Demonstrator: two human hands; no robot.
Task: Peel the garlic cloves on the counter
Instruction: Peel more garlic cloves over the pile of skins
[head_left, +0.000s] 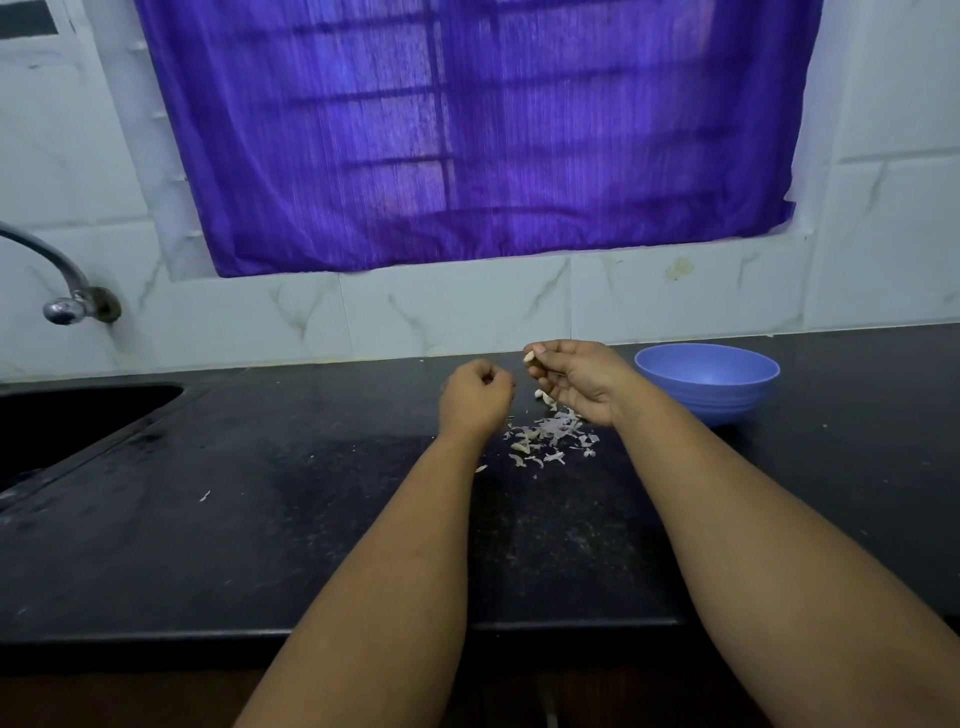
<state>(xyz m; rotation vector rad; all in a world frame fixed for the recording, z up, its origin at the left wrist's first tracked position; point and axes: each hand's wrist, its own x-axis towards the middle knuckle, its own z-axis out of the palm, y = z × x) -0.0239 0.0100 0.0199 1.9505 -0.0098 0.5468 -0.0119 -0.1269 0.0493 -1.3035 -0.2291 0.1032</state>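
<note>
My right hand (574, 382) hovers above the black counter (260, 519) and pinches a pale garlic clove (529, 357) between thumb and fingertips. My left hand (475, 397) is a short way to its left, fingers curled into a loose fist; nothing shows in its grip. Between and below the hands lies a scatter of papery garlic skins (550, 439). A few cloves (544, 396) lie on the counter just under my right hand, partly hidden by it.
A blue plastic bowl (709, 382) stands right of my right hand, near the tiled wall. A dark sink (67, 415) is set into the counter at far left under a metal tap (67, 306). A purple curtain (467, 130) covers the window.
</note>
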